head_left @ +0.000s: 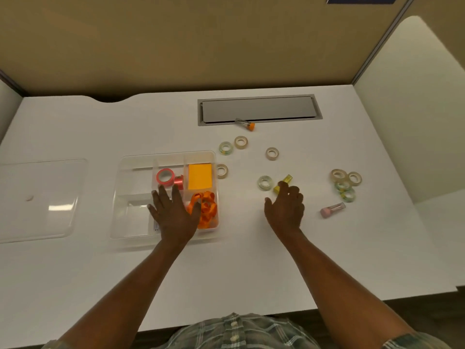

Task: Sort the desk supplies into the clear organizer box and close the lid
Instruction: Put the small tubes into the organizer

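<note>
left hand [173, 212] flat over clear organizer box [120, 190], fingers spread, nothing gripped. right hand [284, 210] at yellow tube [286, 179], mid desk right of box. fingers loosely curled over near end, thumb apart, no pinch yet. tube best pinched mid-body, lifted clear of neighbouring tape roll [265, 183], lowered into free compartment. lid [57, 177] parked by left edge.

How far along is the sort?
Done: pink tape, notes and ribbon sit in the box. In hand: right hand is at the yellow tube, grip unclear; left hand is open over the box. Left: loose tape rolls, pink tube and orange-capped tube lie on the desk; lid lies off, to the left.
</note>
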Action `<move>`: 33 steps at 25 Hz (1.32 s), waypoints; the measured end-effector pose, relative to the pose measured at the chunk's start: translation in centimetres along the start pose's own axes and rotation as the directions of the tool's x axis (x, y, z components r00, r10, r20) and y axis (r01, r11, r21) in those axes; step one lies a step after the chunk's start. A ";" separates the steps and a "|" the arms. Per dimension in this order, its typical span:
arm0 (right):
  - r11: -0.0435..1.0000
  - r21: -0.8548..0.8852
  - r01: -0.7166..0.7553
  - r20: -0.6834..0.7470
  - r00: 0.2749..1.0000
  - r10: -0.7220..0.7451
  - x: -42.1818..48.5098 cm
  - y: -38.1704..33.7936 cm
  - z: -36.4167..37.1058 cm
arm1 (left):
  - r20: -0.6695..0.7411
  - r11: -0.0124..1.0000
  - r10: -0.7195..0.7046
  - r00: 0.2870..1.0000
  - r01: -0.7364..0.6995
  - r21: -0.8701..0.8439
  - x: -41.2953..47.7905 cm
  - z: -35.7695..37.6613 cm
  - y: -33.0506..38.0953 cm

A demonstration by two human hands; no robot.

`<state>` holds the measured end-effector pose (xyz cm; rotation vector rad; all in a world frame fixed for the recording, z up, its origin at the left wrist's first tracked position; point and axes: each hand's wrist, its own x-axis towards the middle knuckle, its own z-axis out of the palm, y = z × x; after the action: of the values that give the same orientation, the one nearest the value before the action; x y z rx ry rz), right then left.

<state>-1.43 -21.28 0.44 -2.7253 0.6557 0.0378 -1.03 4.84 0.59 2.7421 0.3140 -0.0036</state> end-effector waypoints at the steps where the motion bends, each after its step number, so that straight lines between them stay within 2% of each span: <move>1: 0.999 -0.039 -0.036 0.031 0.999 0.038 0.3 1.5 -0.4 | 0.006 0.999 0.040 0.999 -0.040 -0.016 -0.3 0.3 1.6; 3: 0.996 -0.051 -0.077 0.115 0.990 0.082 0.5 3.8 -0.5 | 0.029 0.989 0.140 0.990 -0.138 -0.056 -1.1 1.0 4.6; 5: 0.996 -0.004 -0.088 0.185 0.979 0.087 0.7 5.3 -0.3 | 0.017 0.949 0.297 0.955 -0.293 -0.118 -2.1 1.9 7.2; 7: 0.997 0.042 -0.066 0.214 0.975 0.056 1.0 6.0 -0.3 | 0.032 0.882 0.454 0.890 -0.444 -0.160 -3.2 2.7 9.2; 10: 0.964 0.259 -0.054 0.303 0.953 -0.028 1.6 6.4 -1.3 | 0.150 0.767 0.641 0.752 -0.628 -0.131 -4.4 4.0 11.7; 12: 0.915 0.403 -0.028 0.392 0.909 -0.145 1.7 6.3 -2.5 | 0.243 0.698 0.706 0.665 -0.711 -0.085 -5.1 4.8 13.2; 14: 0.852 0.520 -0.059 0.468 0.854 -0.227 1.6 6.6 -3.7 | 0.295 0.659 0.730 0.617 -0.749 -0.065 -5.5 5.3 14.8; 18: 0.737 0.640 -0.215 0.547 0.801 -0.241 1.7 7.9 -5.9 | 0.172 0.651 0.757 0.630 -0.749 -0.122 -5.3 5.5 17.2; 21: 0.673 0.681 -0.290 0.590 0.762 -0.268 2.6 9.7 -6.9 | 0.144 0.654 0.756 0.639 -0.731 -0.194 -5.5 5.4 18.7; 22: 0.634 0.707 -0.314 0.577 0.774 -0.260 2.8 10.4 -7.0 | 0.151 0.676 0.735 0.661 -0.700 -0.231 -5.6 5.3 19.1; 23: 0.612 0.729 -0.306 0.531 0.818 -0.223 3.0 11.2 -7.2 | 0.170 0.710 0.700 0.694 -0.651 -0.269 -5.7 5.3 19.3; 24: 0.664 0.715 -0.218 0.423 0.892 -0.162 3.2 12.4 -7.3 | 0.198 0.746 0.658 0.726 -0.594 -0.301 -5.7 5.2 19.5; 25: 0.788 0.613 -0.063 0.269 0.954 -0.133 3.7 13.8 -7.2 | 0.225 0.776 0.618 0.753 -0.540 -0.326 -5.8 5.2 19.5; 26: 0.917 0.384 0.105 0.131 0.977 -0.167 4.1 15.3 -7.0 | 0.247 0.800 0.584 0.774 -0.495 -0.340 -5.8 5.2 19.4; 27: 0.968 0.121 0.221 0.078 0.970 -0.231 4.3 16.5 -6.7 | 0.269 0.818 0.556 0.787 -0.460 -0.347 -5.9 5.3 19.1; 28: 0.955 -0.072 0.287 0.080 0.956 -0.282 4.4 17.6 -6.3 | 0.286 0.833 0.531 0.798 -0.428 -0.351 -5.9 5.3 18.8; 29: 0.928 -0.171 0.331 0.084 0.943 -0.321 4.4 18.4 -5.8 | 0.301 0.846 0.506 0.808 -0.398 -0.355 -5.9 5.3 18.5; 33: 0.899 -0.226 0.375 0.019 0.924 -0.381 3.8 20.2 -4.1 | 0.349 0.872 0.420 0.838 -0.265 -0.412 -5.7 5.0 17.3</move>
<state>-7.23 -41.21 -2.44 -3.0294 0.1195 -0.0174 -2.58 -13.90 2.64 2.3182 -0.2904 -0.4115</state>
